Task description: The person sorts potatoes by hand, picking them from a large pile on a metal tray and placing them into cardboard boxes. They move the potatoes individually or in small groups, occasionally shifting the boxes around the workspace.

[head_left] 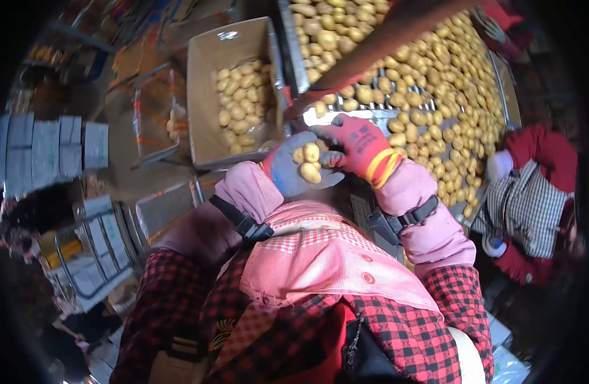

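Note:
My left hand [287,168], in a glove with a grey-blue palm, is turned palm up and cups several small yellow potatoes [311,163]. Over it comes my right hand [360,144], in a red glove with dark fingertips and a yellow-striped cuff. Its thumb and fingers are bent around a potato at the edge of the left palm, partly hidden by the fingers. Both hands are just in front of the lower end of a sorting table [376,115] spread with many potatoes.
An open cardboard box [205,96], lined with plastic and partly filled with potatoes, stands left of my hands. A rusty metal bar [384,41] slants across the table. On the right is a co-worker in a checked apron [525,205]. Stacked grey boxes [48,150] are at far left.

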Demonstrator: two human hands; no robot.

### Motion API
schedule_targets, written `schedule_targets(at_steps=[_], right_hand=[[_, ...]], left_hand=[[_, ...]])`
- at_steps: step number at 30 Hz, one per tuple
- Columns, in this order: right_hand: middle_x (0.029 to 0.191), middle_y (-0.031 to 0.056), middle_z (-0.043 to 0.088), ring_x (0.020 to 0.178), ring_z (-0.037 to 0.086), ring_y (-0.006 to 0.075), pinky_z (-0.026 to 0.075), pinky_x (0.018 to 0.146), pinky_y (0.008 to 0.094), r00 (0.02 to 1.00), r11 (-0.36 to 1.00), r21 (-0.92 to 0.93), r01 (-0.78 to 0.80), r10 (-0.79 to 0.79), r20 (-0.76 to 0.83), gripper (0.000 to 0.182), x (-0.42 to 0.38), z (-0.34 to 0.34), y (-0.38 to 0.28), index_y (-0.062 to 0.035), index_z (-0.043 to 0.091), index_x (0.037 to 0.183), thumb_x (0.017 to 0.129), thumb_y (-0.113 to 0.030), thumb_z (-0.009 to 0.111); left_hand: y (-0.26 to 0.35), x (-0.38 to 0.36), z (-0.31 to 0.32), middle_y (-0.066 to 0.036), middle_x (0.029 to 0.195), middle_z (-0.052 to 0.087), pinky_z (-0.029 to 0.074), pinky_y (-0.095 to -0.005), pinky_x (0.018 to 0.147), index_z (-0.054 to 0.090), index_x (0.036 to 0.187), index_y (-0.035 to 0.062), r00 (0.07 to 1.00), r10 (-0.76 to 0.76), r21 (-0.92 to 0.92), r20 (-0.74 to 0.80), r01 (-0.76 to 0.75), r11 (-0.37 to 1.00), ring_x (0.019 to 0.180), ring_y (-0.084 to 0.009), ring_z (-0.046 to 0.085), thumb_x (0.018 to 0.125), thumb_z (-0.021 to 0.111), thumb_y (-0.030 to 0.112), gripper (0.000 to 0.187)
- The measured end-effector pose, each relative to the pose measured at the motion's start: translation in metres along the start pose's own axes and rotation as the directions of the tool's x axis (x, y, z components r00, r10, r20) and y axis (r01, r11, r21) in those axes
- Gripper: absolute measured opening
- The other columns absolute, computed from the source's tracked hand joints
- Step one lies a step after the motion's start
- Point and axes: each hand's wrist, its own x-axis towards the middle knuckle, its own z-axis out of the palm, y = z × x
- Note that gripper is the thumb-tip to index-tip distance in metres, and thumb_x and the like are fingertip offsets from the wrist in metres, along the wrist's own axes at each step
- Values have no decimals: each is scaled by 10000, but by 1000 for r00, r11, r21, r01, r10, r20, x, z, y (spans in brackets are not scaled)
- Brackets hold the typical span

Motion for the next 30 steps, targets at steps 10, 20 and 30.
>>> schedule_targets(at_steps=[10,20,30], right_hand=[[1064,59,610,1005,583,169,491,798,297,962,152,962,-225,-124,245,519,64,50,-45,-129,501,1338,892,-332,670],[1249,187,513,1088,575,321,571,803,313,868,-849,180,-497,-485,108,523,249,9,-74,7,446,1306,943,-346,576],[1230,62,543,1093,551,183,448,957,336,959,-21,976,-216,-194,208,580,-11,126,-13,-60,454,1350,940,-455,568]], left_hand=[[33,-137,-24,-137,1254,573,421,-506,999,549,1246,94,967,113,-399,-227,-198,895,1222,-327,518,918,565,274,374],[-52,-326,-212,-126,1152,595,466,-458,950,603,1076,63,508,435,-76,-744,-711,700,1092,-278,539,883,559,251,273],[14,-267,-172,-139,1208,566,448,-430,959,591,1152,77,606,162,310,-779,147,939,1171,-289,511,907,540,231,294]])
